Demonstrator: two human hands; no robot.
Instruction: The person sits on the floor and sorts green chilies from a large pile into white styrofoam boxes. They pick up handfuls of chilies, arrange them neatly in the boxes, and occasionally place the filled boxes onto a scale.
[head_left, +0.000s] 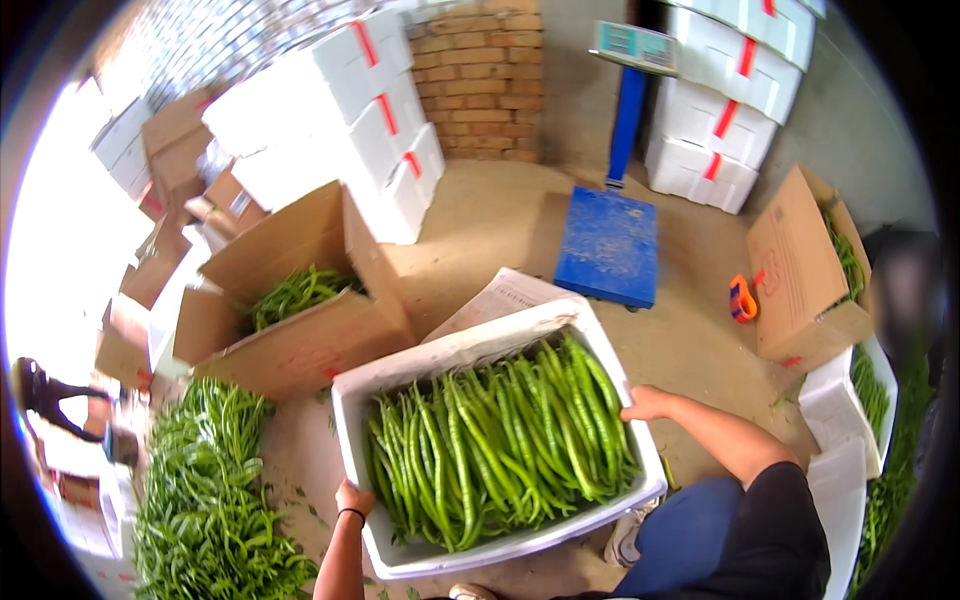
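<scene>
A white foam box (352, 442) is held in front of my body, above the floor. Long green chili peppers (495, 442) lie side by side inside it, nearly filling its length. My left hand (355, 501), with a dark band at the wrist, grips the left end wall. On the opposite end, my right hand (646, 403) clasps the rim with the fingers over its edge. A sheet of printed newspaper (499, 298) shows beyond the far side of the box.
A blue platform scale (607, 244) stands ahead. Cardboard boxes of peppers sit left (300, 352) and right (795, 277). A pile of green peppers (210, 495) covers the left floor. White foam boxes (712, 139) are stacked behind; an orange tape dispenser (742, 300) lies right. Another person (56, 401) is far left.
</scene>
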